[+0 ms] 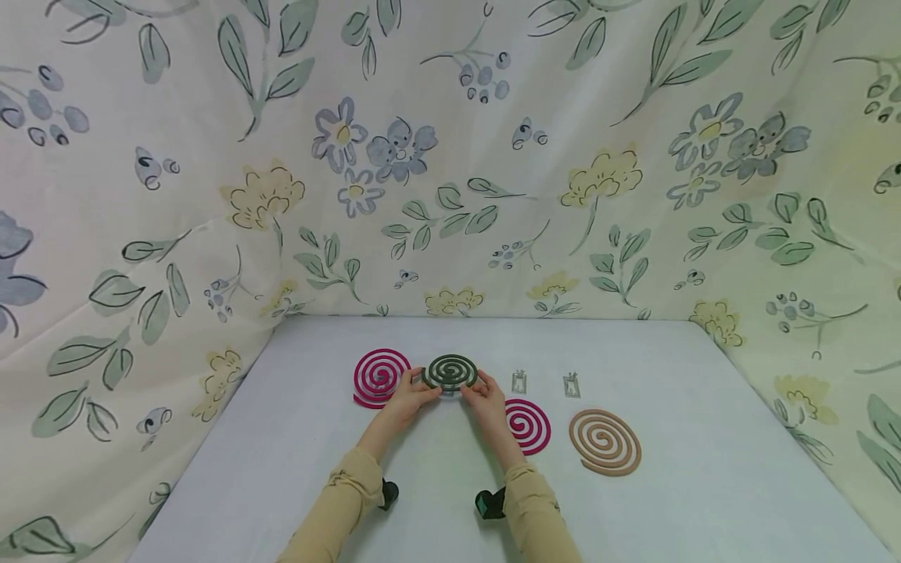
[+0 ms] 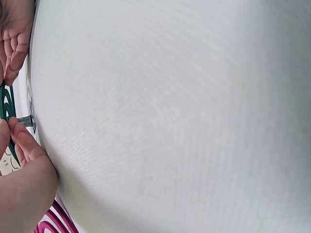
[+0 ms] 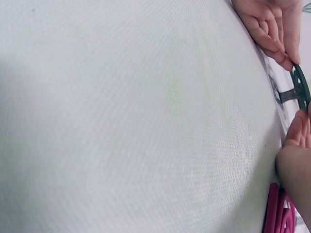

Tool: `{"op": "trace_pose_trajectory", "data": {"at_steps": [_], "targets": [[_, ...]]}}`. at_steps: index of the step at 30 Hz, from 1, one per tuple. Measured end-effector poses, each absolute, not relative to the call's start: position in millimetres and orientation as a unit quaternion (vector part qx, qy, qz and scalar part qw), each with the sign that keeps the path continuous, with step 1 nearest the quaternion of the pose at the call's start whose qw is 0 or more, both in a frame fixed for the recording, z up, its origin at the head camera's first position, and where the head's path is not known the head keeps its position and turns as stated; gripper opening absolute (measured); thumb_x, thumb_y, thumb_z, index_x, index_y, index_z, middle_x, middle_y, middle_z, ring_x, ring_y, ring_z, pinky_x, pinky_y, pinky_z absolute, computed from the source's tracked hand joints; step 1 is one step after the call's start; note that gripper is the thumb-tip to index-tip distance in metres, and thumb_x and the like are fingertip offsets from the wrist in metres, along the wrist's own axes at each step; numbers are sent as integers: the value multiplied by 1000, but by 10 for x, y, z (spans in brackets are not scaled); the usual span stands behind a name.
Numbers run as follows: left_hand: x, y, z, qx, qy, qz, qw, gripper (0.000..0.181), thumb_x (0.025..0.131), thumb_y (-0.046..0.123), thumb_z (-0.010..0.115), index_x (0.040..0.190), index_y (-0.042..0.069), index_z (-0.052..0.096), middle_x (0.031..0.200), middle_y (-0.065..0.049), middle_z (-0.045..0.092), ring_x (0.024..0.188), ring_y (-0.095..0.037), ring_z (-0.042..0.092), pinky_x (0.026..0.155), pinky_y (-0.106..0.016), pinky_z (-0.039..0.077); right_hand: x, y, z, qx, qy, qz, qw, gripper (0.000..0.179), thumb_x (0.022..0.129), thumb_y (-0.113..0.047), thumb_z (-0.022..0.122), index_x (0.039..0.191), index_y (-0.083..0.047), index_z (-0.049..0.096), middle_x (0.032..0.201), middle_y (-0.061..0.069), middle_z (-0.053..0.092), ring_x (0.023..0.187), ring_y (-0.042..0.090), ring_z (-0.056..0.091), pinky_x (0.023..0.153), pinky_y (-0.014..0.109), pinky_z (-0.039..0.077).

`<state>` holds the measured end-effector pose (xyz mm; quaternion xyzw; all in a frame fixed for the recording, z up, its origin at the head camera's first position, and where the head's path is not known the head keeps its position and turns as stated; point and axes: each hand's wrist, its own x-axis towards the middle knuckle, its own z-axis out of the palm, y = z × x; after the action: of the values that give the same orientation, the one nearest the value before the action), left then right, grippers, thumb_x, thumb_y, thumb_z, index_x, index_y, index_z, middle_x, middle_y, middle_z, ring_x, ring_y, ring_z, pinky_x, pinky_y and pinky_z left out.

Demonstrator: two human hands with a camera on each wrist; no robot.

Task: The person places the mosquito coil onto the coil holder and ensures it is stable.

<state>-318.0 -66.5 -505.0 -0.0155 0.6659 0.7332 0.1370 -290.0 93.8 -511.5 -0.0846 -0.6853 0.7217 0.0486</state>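
A dark green mosquito coil [image 1: 451,371] lies level between both hands, on top of a small metal stand [image 3: 287,95] that rises from the table. My left hand [image 1: 407,400] pinches the coil's left edge between thumb and fingers. On the opposite edge my right hand [image 1: 487,400] holds it the same way. From the left wrist view, the green coil [image 2: 8,99] shows edge-on, with the metal stand [image 2: 25,121] beneath it. A pink coil [image 1: 381,378] lies behind the left hand, and a second pink coil [image 1: 529,427] is partly hidden by the right wrist.
Two flat metal stands [image 1: 518,381] [image 1: 572,385] lie right of the hands. Nearer the front right is a tan coil [image 1: 605,442]. The white table [image 1: 436,500] ends at a floral cloth [image 1: 450,234] behind and along the sides.
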Motion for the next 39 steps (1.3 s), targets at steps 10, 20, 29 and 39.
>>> {"op": "trace_pose_trajectory", "data": {"at_steps": [10,20,29,39], "targets": [[-3181,-670,-5064,-10,664,735,135,69,88,-1,61,140,-3,16,120,-31,57,84,-5,59,81,-21,48,-2913,948,-5175,-65,-674,734,63,59,87,-8,65,137,9,38,83,2,54,75,7,49,68,17,43],[-3186,-659,-5066,-14,664,735,136,68,88,-1,61,140,-3,18,122,-30,57,85,-5,59,85,-25,48,-2885,959,-5141,-61,-676,732,64,57,88,-9,64,136,9,39,83,3,55,76,8,51,70,19,45],[-3173,-667,-5050,-15,666,733,138,69,89,-1,61,141,-3,16,120,-29,57,82,-5,58,90,-30,48,-2903,950,-5126,-80,-680,727,47,55,89,-4,61,138,8,38,80,-1,54,73,4,50,68,15,43],[-3190,-668,-5063,-17,670,730,135,67,88,0,62,140,-1,20,113,-23,62,81,-5,59,84,-26,48,-2928,946,-5152,-81,-674,732,53,56,89,-4,62,138,6,39,80,-3,52,73,4,49,68,15,43]]}}
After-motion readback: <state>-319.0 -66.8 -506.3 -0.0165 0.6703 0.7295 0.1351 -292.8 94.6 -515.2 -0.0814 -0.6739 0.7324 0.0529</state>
